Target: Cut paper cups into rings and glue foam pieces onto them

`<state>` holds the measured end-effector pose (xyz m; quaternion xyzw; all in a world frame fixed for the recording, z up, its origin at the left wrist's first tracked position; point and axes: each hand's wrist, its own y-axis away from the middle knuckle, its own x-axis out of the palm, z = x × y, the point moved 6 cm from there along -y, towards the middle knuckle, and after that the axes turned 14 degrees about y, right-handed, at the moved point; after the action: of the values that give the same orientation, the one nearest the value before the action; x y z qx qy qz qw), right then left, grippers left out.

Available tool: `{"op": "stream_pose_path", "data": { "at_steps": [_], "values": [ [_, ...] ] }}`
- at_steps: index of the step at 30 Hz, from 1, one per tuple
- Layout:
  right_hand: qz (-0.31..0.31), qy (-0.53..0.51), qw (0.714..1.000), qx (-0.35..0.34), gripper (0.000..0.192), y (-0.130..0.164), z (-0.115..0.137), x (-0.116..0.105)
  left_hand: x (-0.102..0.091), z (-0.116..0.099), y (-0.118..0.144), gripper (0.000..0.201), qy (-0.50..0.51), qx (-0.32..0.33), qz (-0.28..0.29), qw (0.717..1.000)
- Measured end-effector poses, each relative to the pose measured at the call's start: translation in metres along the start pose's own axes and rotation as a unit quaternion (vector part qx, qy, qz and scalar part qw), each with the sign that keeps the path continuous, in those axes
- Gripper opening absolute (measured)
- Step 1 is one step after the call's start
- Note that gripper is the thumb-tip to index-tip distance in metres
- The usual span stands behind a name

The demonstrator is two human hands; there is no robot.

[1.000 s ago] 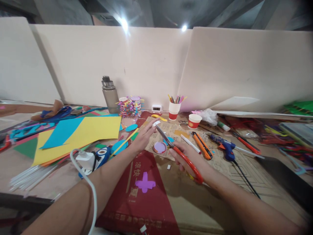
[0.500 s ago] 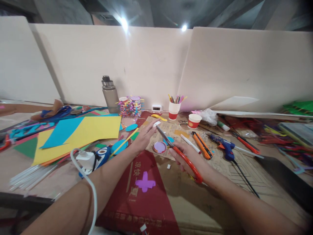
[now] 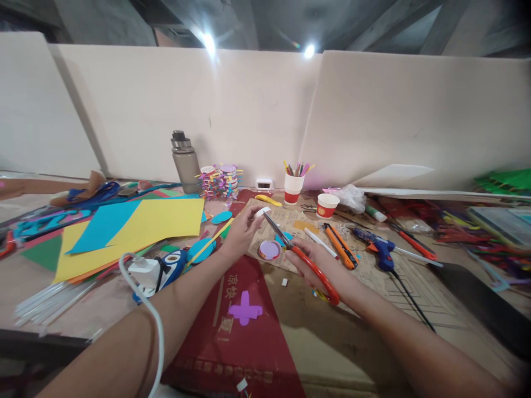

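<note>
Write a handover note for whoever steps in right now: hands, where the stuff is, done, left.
Left hand: pinching a small white piece at the fingertips, held above the table.
Right hand: gripping the orange-handled scissors, blades pointing up-left, tips right by the white piece; contact cannot be told.
Nearby: purple round lid on the cardboard under the blades; purple cross cutout on the red sheet; tiny white scrap close to the right hand.
Done: no finished cut visible on the piece.
Left: the cut on the white piece, judging by the pose.
</note>
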<state>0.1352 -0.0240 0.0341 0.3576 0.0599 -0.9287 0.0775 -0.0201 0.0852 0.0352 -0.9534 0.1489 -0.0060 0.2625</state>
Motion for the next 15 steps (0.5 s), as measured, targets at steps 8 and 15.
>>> {"op": "stream_pose_path", "data": {
  "at_steps": [8, 15],
  "values": [
    [0.057, 0.029, 0.997, -0.047, 0.033, 0.009, 0.015, 0.000, -0.021, -0.007, 0.000, 0.018, -0.028, -0.039, -0.115, 0.992],
    [-0.128, 0.218, 0.965, -0.072, 0.031, -0.005, -0.003, -0.023, -0.012, 0.004, -0.002, 0.034, 0.285, -0.167, -0.133, 0.935]
  ]
}}
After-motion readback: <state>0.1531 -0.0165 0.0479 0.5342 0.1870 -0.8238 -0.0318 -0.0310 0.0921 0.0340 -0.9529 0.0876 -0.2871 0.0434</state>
